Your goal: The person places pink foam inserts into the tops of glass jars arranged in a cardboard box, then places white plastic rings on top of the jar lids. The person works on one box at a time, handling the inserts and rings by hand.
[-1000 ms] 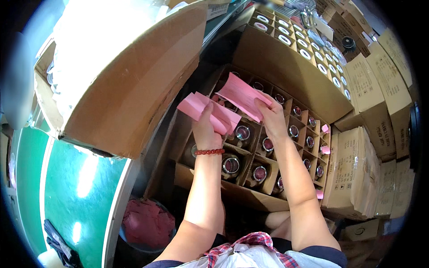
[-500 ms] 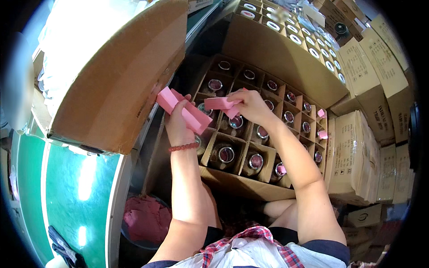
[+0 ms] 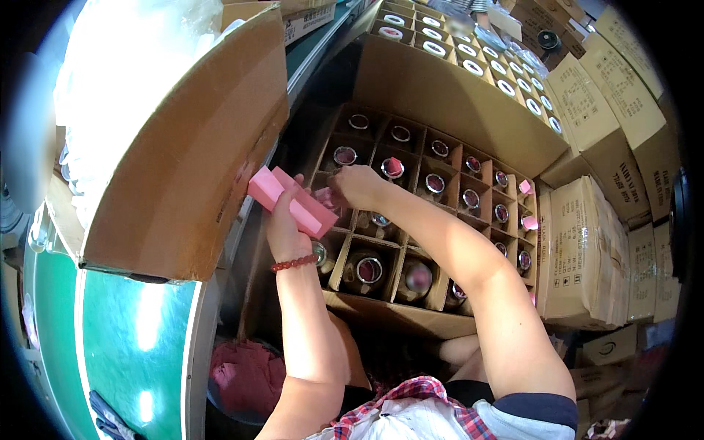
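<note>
Pink rectangular blocks [image 3: 292,202] are gripped in my left hand [image 3: 284,226], which is over the left side of an open divided carton [image 3: 433,320]. Close beside it, my right hand [image 3: 359,188] is closed, its fingertips low over a compartment near the blocks; what they hold, if anything, is hidden. Round glass jars with shiny rims fill the carton's compartments, such as the front jar [image 3: 368,270]. A pink piece [image 3: 394,166] sticks out of a jar just beyond my right wrist. More pink pieces [image 3: 529,222] show at the right edge.
Behind stands another divided carton [image 3: 455,88] of white-rimmed containers. A large cardboard box [image 3: 191,154] rises at the left above a green tabletop [image 3: 139,330]. Below, a tub holds pink material [image 3: 248,378]. Taped cartons [image 3: 579,253] are stacked at the right.
My right hand has moved left and down toward my left hand. The pink pieces it held are no longer visible in it, and a pink piece now shows in a jar nearby.
</note>
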A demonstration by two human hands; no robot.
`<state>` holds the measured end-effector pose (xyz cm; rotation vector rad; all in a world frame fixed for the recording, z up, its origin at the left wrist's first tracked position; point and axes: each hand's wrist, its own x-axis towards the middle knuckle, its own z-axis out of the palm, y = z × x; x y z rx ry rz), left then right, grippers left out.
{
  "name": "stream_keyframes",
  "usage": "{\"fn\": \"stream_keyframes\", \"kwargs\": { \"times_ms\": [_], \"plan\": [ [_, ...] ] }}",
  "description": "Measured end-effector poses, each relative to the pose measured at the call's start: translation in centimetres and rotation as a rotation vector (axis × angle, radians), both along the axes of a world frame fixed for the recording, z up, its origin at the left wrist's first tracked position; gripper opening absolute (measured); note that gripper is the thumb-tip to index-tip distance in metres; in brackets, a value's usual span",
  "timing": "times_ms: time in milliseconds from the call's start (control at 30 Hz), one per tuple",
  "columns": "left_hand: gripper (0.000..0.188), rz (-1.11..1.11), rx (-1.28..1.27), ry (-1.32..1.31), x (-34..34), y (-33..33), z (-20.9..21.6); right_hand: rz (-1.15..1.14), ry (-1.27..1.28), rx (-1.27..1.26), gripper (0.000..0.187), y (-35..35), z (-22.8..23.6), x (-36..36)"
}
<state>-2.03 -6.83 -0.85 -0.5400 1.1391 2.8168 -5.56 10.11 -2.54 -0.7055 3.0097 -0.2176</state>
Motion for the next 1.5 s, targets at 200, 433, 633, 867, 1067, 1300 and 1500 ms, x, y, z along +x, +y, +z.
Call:
{"fn": "stream_keyframes", "kwargs": {
  "times_ms": [200, 433, 633, 867, 1067, 1300, 1500],
  "plan": [
    [0.047, 0.009, -0.176, -0.016, 0.1, -0.7, -0.5, -0.007, -0.064, 0.171, 0.018, -2.5, 0.3, 0.2],
    [0.053, -0.063, -0.093, 0.031, 0.0, -0.3, -0.7, -0.123, 0.203, 0.119, 0.033, -3.3, -3.6, 0.1],
    [0.055, -0.092, -0.018, 0.092, -0.3, 0.7, -0.8, -0.037, 0.191, -0.208, 0.041, -0.2, -3.8, 2.3],
    [0.048, -0.095, 0.086, 0.094, 0.5, 1.8, 0.3, 0.244, 0.200, -0.228, 0.042, -1.1, -5.1, 2.9],
    [0.049, -0.124, 0.087, 0.090, 1.0, 2.1, 1.7, 0.110, -0.396, -1.251, 0.035, -1.2, -8.6, 1.8],
    [0.052, -0.091, 0.063, 0.063, 1.1, 1.1, 2.0, 0.126, -0.001, -0.127, 0.032, -0.8, -4.6, 1.6],
    [0.059, -0.128, 0.086, 0.093, 0.8, 3.0, 1.6, 0.133, -0.113, -0.478, 0.035, 1.3, -8.7, 0.6]
  ]
}}
